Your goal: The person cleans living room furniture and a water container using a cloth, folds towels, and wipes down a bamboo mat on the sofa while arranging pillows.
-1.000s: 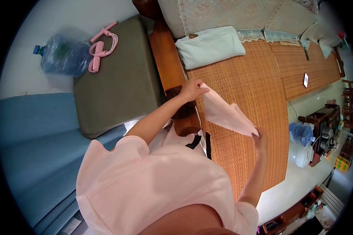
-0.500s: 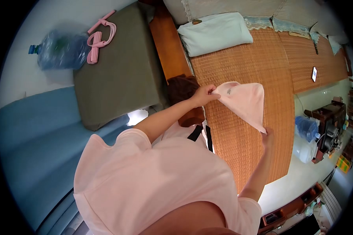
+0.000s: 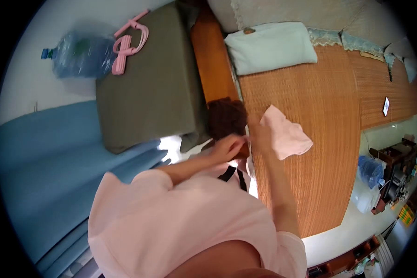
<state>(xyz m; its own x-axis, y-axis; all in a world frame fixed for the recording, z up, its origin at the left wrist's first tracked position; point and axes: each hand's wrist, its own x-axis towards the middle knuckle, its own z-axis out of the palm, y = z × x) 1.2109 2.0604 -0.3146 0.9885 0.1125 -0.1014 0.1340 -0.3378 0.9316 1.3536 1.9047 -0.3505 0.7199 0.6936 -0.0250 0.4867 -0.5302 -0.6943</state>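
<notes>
The pink cloth lies crumpled on the woven mat, its left edge beside my right hand. My left hand is over the end of the wooden armrest, its fingers curled together; whatever they may hold is too small to make out. Close to its right, my right hand is smeared by motion at the mat's left edge, and its fingers cannot be made out. A dark brown bunched cloth rests on the armrest just above my left hand.
A pale folded pillow sits at the mat's far end. Left of the armrest is a grey-green covered surface with a pink handled strap and a large clear bottle beside it. A phone lies far right.
The pink cloth, earlier stretched between both hands, now lies on the mat, away from my left hand. My left hand has moved down toward me, my right hand leftward and up toward it.
</notes>
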